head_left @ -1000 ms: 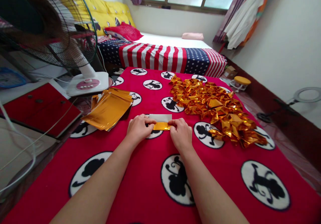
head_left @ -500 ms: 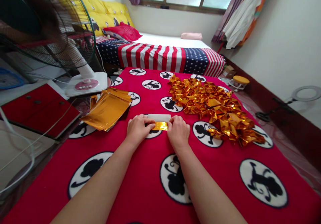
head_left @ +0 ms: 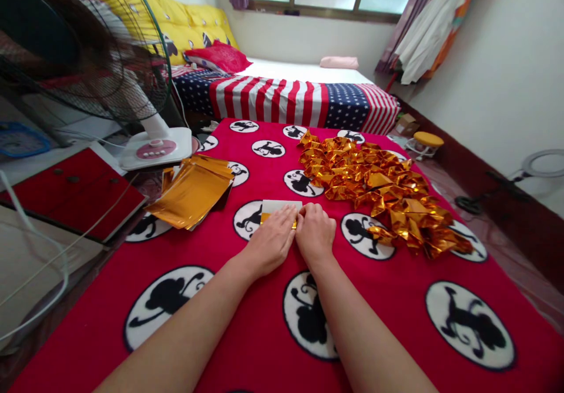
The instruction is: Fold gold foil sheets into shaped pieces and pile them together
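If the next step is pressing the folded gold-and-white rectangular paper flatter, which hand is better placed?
Probably the left: the left hand lies flattened across the folded gold-and-white rectangular paper, while the right hand sits at its right end, fingers curled.

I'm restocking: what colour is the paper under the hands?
The paper shows gold and pale grey; head view.

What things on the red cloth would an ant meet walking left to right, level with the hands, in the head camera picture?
Stack of gold sheets → left hand → right hand → pile of folded gold shapes.
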A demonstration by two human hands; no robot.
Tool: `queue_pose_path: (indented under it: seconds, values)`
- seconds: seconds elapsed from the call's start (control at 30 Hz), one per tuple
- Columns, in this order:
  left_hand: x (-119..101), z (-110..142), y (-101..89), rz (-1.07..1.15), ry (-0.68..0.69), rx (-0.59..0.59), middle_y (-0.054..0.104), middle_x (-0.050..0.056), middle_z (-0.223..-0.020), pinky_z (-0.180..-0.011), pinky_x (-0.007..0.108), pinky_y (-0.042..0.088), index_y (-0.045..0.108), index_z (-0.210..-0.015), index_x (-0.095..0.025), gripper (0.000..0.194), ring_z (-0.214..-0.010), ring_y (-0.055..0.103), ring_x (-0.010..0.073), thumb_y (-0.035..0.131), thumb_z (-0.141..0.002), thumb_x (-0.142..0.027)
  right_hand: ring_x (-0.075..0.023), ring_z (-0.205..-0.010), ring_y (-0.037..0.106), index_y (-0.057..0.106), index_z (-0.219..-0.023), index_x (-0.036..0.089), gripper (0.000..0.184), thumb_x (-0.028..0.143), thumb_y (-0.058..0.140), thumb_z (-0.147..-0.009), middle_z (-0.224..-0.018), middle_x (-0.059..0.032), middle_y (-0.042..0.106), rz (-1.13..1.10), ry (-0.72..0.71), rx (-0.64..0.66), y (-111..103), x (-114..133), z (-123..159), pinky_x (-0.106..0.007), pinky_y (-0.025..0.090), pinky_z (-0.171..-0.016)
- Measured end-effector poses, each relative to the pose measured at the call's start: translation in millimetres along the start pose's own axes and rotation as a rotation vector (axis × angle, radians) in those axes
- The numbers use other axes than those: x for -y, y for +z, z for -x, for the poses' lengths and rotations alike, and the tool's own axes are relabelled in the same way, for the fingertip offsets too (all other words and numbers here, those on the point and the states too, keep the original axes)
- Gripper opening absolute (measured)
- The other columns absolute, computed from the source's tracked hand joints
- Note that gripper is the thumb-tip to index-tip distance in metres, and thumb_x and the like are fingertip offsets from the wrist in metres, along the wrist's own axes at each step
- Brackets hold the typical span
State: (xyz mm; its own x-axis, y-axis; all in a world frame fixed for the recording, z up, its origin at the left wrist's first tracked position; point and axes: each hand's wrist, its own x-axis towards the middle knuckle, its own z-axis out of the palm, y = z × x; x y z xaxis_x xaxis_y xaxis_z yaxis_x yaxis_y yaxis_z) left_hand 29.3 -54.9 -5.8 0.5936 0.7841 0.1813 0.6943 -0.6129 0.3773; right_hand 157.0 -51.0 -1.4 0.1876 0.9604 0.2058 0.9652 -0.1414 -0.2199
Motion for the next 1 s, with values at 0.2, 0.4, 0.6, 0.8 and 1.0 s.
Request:
queue_pose_path:
  seconds: [0.2, 0.4, 0.6, 0.8, 1.0]
  values:
    - [11.5, 6.8, -4.3, -0.148, -0.233, 0.011, 0.024, 0.015, -0.16, -0.121, 0.045, 0.02, 0.035, -0.149, -0.011, 0.062, -0.149, 0.02, 0.0255, 0.032, -0.098, -0.046, -0.0231, -0.094, 0.059, 0.059, -0.097, 0.02, 0.009, 0.026, 0.054, -0.093, -0.099, -0.0075, 0.063, -0.023, 0.001, -0.002, -0.5, -0.7, 0.7, -0.032, 0.033, -0.072]
    - [22.9, 0.7, -6.6, -0.231, -0.43, -0.063, 0.026, 0.016, -0.158, -0.121, 0.047, 0.021, 0.036, -0.147, -0.005, 0.057, -0.148, 0.023, 0.0271, 0.033, -0.097, -0.033, -0.0228, -0.093, 0.059, 0.06, -0.096, 0.02, 0.01, 0.026, 0.053, -0.092, -0.098, -0.0075, 0.064, -0.068, 0.007, -0.002, -1.0, -2.1, -0.6, -0.032, 0.033, -0.073]
    - [25.0, -1.6, -3.9, -0.247, -0.44, -0.071, 0.027, 0.015, -0.158, -0.121, 0.047, 0.021, 0.037, -0.148, -0.007, 0.058, -0.148, 0.024, 0.0271, 0.036, -0.096, -0.033, -0.026, -0.11, 0.054, 0.063, -0.102, 0.018, 0.017, 0.023, 0.05, -0.092, -0.115, -0.0109, 0.064, -0.151, -0.067, -0.132, -7.2, -0.1, 7.5, -0.038, 0.036, -0.093]
    - [24.2, -1.3, -9.3, -0.196, -0.494, 0.006, 0.022, 0.008, -0.161, -0.122, 0.043, 0.017, 0.03, -0.151, -0.016, 0.055, -0.15, 0.018, 0.0202, 0.03, -0.097, -0.025, -0.0207, -0.147, 0.021, 0.027, -0.151, 0.008, 0.064, 0.042, 0.039, -0.097, -0.156, -0.0154, 0.033, -0.401, -0.567, 0.032, -3.0, 30.3, 35.2, -0.038, 0.022, -0.117]
    - [24.6, -3.8, -9.5, -0.256, -0.502, 0.066, 0.017, 0.009, -0.162, -0.123, 0.044, 0.016, 0.026, -0.152, -0.008, 0.056, -0.15, 0.016, 0.0224, 0.025, -0.099, -0.027, -0.0258, -0.15, 0.014, 0.016, -0.153, 0.001, 0.091, 0.064, 0.036, -0.092, -0.16, -0.0203, 0.017, -0.396, -0.525, 0.254, 1.9, 25.1, 41.2, -0.045, 0.017, -0.12]
